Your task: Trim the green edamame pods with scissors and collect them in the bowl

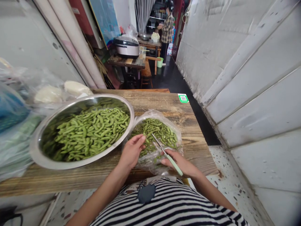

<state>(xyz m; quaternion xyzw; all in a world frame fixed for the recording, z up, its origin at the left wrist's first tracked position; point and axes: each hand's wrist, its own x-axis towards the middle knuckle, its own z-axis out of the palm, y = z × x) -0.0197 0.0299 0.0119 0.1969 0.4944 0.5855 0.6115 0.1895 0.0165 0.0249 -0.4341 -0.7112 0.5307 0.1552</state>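
Note:
My left hand pinches a green edamame pod between thumb and fingertips, over the near left side of a clear plastic bag. Spread in that bag lie many loose edamame pods. In my right hand is a pair of scissors with pale green handles. Their blades point up and left toward the pinched pod and look nearly closed. Left of the bag stands a wide steel basin, holding a large heap of edamame pods.
All this is on a wooden table with a green code sticker at its far right corner. Plastic bags crowd the left end. A panelled wall runs along the right. Farther back, a person stands near a rice cooker.

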